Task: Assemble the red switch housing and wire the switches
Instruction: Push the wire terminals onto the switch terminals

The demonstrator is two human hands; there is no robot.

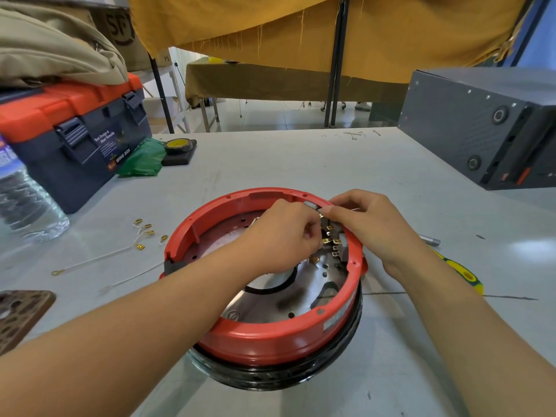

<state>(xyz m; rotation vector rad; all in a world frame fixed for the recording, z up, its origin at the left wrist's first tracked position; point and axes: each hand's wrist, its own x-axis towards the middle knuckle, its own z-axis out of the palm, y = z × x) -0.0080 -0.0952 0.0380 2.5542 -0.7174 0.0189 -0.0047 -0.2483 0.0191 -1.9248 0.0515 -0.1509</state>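
On the grey tabletop, the round red plastic switch housing sits steady while the left hand and right hand pinch small brass-terminal switches at its far rim, apparently seating them.

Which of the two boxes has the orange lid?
The toolbox on the left, dark blue with an orange lid. The box on the right is grey all over.
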